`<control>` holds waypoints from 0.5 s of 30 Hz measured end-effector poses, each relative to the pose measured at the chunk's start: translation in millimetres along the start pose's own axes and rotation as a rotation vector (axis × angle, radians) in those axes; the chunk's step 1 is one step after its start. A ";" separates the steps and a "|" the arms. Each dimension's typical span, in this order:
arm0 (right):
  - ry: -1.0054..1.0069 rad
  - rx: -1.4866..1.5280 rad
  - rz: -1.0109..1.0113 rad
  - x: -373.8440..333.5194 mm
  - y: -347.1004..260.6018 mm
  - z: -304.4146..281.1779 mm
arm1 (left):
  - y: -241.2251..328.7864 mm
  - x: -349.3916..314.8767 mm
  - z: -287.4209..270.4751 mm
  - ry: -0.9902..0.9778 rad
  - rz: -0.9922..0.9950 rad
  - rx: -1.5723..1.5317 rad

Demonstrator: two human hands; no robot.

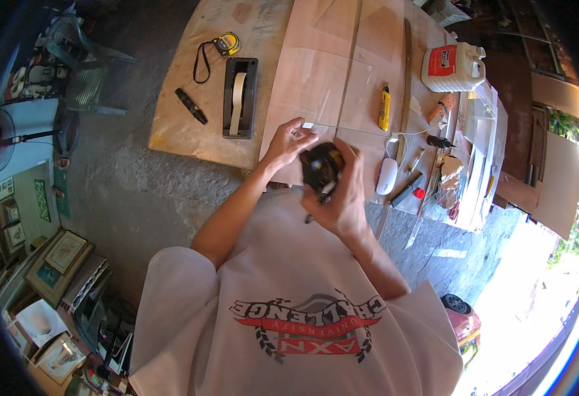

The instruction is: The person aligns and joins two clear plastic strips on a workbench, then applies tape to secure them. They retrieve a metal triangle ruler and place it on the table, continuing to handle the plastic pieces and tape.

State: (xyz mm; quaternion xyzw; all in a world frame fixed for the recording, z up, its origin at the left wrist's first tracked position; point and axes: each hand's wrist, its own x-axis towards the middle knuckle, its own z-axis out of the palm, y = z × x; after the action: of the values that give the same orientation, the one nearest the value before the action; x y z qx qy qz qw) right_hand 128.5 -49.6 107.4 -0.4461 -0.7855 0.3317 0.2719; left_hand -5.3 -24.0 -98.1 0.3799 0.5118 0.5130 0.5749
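A clear glass sheet (332,99) lies on the brown board in front of me. At its near left corner the fingers of my left hand (290,141) are closed, beside a small white piece (308,125) that looks like tape. My right hand (346,191) grips a rounded black tool with some yellow (322,165), held above the table's near edge, close to my left hand. Its exact kind is unclear. Left of the glass stands a black tape dispenser (252,99) with a pale roll in it.
A tape measure (226,43) and black marker (191,105) lie at left. Right of the glass are a yellow tube (384,109), white computer mouse (386,176), black bottle (440,142) and red scissors (453,210). A white jug (453,67) stands at far right.
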 end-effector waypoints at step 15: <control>-0.057 -0.168 0.116 -102.9 212.6 48.5 | 13.5 -8.9 10.2 0.091 -0.068 -0.027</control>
State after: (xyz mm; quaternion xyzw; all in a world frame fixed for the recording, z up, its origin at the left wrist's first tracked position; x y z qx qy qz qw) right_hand 250.8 -72.6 -99.1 -0.5024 -0.7909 0.2924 0.1914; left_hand 2.4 -29.4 -81.4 0.3307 0.5434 0.5167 0.5731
